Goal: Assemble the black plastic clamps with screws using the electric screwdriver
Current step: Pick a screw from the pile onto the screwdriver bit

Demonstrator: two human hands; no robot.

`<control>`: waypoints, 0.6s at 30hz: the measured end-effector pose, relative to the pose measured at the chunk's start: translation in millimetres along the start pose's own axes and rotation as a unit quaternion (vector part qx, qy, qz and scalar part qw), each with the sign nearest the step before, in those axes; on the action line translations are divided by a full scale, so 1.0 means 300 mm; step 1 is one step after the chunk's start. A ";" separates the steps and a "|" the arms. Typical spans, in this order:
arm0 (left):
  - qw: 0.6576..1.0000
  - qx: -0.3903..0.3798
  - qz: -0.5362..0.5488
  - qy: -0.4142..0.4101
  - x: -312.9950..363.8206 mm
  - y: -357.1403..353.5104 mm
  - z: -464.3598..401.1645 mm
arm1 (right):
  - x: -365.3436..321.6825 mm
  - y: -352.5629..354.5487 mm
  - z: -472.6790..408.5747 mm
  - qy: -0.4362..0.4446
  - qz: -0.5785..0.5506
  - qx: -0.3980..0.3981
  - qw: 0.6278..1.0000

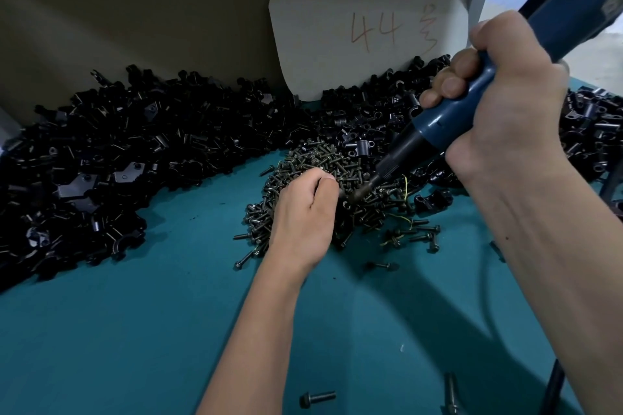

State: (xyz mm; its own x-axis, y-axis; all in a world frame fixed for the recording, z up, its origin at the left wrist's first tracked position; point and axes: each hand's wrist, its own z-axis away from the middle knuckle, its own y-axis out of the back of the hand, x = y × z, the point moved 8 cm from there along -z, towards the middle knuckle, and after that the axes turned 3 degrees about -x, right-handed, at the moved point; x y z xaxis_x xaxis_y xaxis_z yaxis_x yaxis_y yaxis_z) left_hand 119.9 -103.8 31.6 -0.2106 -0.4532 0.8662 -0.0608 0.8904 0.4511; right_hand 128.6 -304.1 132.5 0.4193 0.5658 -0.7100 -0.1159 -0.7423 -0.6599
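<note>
Your right hand [505, 101] fingers curled round the blue cylindrical electric screwdriver [472, 104], its tip just beside your left hand [303, 212] fingers, curled, pinching into the heap of dark metal screws [323, 162], black plastic clamps [135, 145] heaped beyond them on the teal tabletop [135, 313].

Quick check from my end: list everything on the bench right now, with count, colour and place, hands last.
clamp parts: too many to count, black, heaped in a band from the left round the back to the right edge
screws: one large pile plus loose strays, dark metal, centre of the bench
electric screwdriver: one, blue with black nose, tip down at the screw pile
card: one, white, "44" written in red, propped at the back
bench mat: one, teal
left hand: fingers curled on the screw pile by the driver tip; what it holds is hidden
right hand: grips the electric screwdriver
</note>
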 end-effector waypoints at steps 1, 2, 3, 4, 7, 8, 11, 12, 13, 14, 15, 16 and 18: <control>1.000 -0.003 0.008 -0.002 0.000 -0.001 0.001 | 0.001 -0.001 0.000 0.000 -0.001 -0.002 1.000; 1.000 -0.004 0.015 -0.004 -0.001 -0.001 0.001 | 0.001 -0.003 0.001 0.001 -0.002 -0.004 1.000; 1.000 -0.003 0.019 -0.006 -0.002 0.000 0.001 | 0.001 -0.004 0.002 0.003 -0.003 -0.005 1.000; 1.000 -0.001 0.019 -0.008 -0.002 0.002 0.000 | 0.000 -0.006 0.004 0.005 -0.003 -0.007 1.000; 1.000 0.003 0.013 -0.014 -0.004 0.004 -0.004 | 0.000 -0.013 0.009 0.014 0.000 -0.015 1.000; 1.000 0.005 0.019 -0.015 -0.007 0.004 -0.005 | 0.000 -0.014 0.009 0.015 -0.001 -0.017 1.000; 0.999 0.011 0.031 -0.019 -0.015 0.004 -0.008 | 0.005 -0.010 0.009 0.014 -0.009 -0.015 1.000; 0.999 0.010 0.027 -0.020 -0.017 0.003 -0.009 | 0.008 -0.007 0.009 0.013 -0.012 -0.014 1.000; 1.000 0.008 0.023 -0.020 -0.018 0.001 -0.010 | 0.011 -0.005 0.009 0.013 -0.013 -0.013 1.000; 1.000 0.007 0.023 -0.020 -0.020 0.001 -0.011 | 0.012 -0.004 0.008 0.014 -0.013 -0.013 1.000; 0.999 0.008 0.030 -0.020 -0.021 0.001 -0.012 | 0.012 -0.005 0.008 0.016 -0.013 -0.014 1.000; 0.999 0.009 0.039 -0.021 -0.021 0.002 -0.011 | 0.012 -0.007 0.008 0.017 -0.014 -0.016 1.000; 0.998 0.010 0.053 -0.022 -0.022 0.002 -0.010 | 0.013 -0.011 0.008 0.018 -0.018 -0.020 0.999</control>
State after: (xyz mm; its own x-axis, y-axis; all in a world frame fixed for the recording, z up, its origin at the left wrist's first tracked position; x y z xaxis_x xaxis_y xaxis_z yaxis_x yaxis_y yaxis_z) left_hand 124.3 -100.4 27.0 -0.2604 -0.3539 0.8983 -0.0558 0.9344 0.3519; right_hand 128.5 -298.6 131.5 0.4554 0.5794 -0.6759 -0.0646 -0.7357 -0.6742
